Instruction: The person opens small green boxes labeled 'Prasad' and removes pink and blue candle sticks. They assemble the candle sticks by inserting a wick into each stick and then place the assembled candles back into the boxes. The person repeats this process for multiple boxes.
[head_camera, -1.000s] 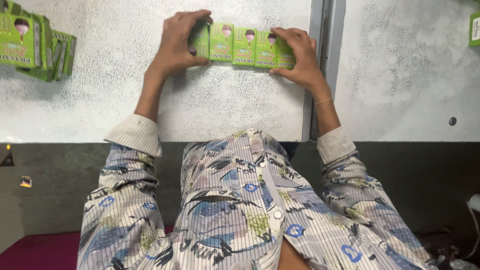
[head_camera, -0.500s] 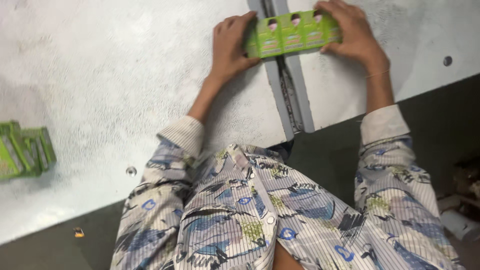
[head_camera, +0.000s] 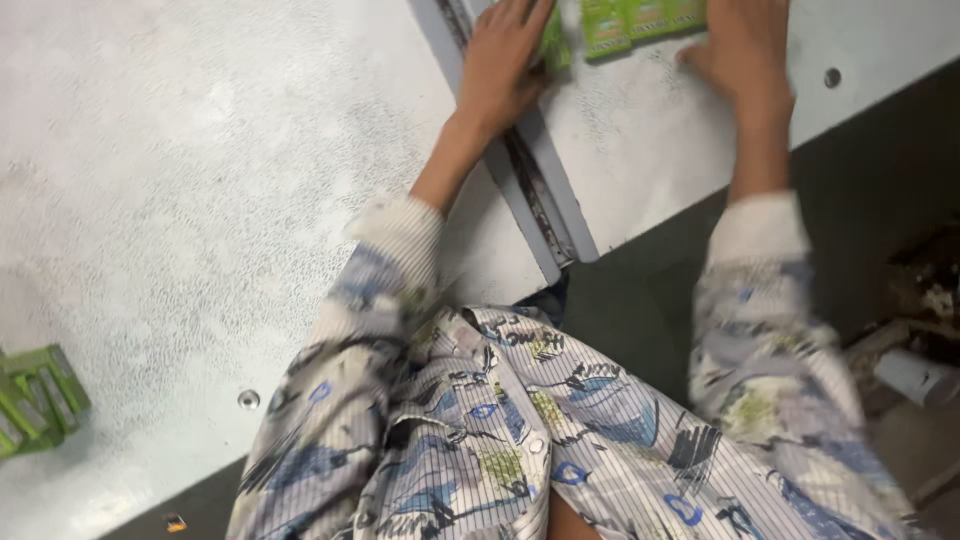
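Both hands' grip (head_camera: 625, 45) on green packets (head_camera: 640, 18)

A pale grey, speckled metal worktable (head_camera: 180, 180) fills most of the view, split by a dark seam with raised metal strips (head_camera: 530, 190) and marked by round bolt holes (head_camera: 249, 399). A separate stack of green cartons (head_camera: 35, 398) lies at its left edge. Dark floor (head_camera: 880, 160) borders it on the right, with a white cylinder (head_camera: 915, 375) among blurred clutter.
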